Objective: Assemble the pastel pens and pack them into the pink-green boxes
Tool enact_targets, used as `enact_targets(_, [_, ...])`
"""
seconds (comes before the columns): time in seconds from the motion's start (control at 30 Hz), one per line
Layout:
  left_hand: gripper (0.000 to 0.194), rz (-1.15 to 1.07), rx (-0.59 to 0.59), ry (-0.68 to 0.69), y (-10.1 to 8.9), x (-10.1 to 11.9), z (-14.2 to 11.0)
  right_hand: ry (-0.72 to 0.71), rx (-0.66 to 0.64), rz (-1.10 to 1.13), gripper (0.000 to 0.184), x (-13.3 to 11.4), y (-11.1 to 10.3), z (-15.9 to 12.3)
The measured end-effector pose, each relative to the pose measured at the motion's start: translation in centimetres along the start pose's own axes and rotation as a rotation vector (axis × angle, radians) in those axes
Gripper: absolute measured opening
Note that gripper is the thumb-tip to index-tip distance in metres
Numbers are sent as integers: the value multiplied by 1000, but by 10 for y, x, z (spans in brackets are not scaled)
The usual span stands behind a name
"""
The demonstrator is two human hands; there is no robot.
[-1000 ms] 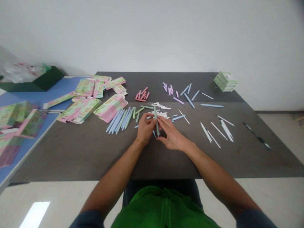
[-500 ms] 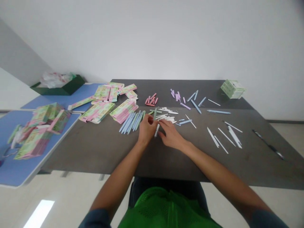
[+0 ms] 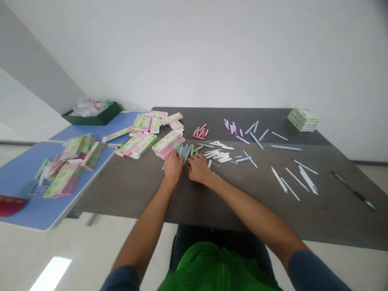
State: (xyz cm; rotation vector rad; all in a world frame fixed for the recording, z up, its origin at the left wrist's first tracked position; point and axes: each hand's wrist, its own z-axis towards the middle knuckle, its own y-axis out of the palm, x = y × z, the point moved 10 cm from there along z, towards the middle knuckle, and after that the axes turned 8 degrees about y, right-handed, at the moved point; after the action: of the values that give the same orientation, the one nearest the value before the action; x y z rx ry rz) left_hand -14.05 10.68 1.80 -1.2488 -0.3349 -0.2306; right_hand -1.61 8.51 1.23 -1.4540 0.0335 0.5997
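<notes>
Both hands rest on the dark grey counter (image 3: 127, 190), close together, at the near end of a row of pale blue and green plastic pen barrels (image 3: 185, 151). The left hand (image 3: 173, 166) lies knuckles up with its fingers curled over the left part of that row, touching the barrels; whether it actually grips one cannot be told. The right hand (image 3: 198, 168) sits just beside it, fingers bent down onto the barrels' near ends — its grip is hidden as well.

Just left of the row lies a fanned stack of flat pink-and-green printed cardboard sleeves (image 3: 167, 143), with more of the same sleeves (image 3: 137, 144) spread further left. A large "5" shows on the nearest sleeves; the smaller print is too blurred to read.

To the right of the hands is a scatter of short white plastic pen parts (image 3: 218, 155). Beyond, toward the wall, sit a small cluster of pink pen caps (image 3: 201, 132) and a cluster of lilac pen caps (image 3: 232, 127), with loose light blue barrels (image 3: 256, 140) near them. Thin white refill tubes (image 3: 295, 178) lie well apart on the right, and a black pen (image 3: 353, 190) lies near the right edge.

A green-and-white printed carton (image 3: 303, 119) stands at the far right corner — its lettering is illegible. On the adjoining blue table (image 3: 21, 169) at the left are piled sleeves (image 3: 71, 161) and a dark green tray (image 3: 98, 117).
</notes>
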Motion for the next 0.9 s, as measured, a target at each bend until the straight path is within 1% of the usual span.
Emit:
enact_targets(0.07, [14, 28, 2, -18, -2, -4, 2, 7, -10, -19, 30, -4, 3, 5])
enact_targets(0.13, [17, 45, 29, -20, -4, -4, 3, 4, -19, -26, 35, -7, 6, 9])
enact_targets(0.27, [21, 59, 80, 48, -6, 4, 3, 6, -21, -12, 42, -7, 8, 14])
enact_targets(0.4, [21, 99, 72, 92, -4, 11, 5, -12, -32, 30, 42, -3, 8, 16])
enact_targets(0.6, [28, 189, 68, 132, -1, 21, 4, -4, -83, 54, 38, 8, 11, 16])
enact_targets(0.8, [30, 275, 53, 154, 1, 32, 3, -17, -49, 90, 39, 17, 4, 10])
enact_targets(0.9, [29, 323, 47, 159, 1, 40, 4, -10, -36, 96, 35, 22, -1, 6])
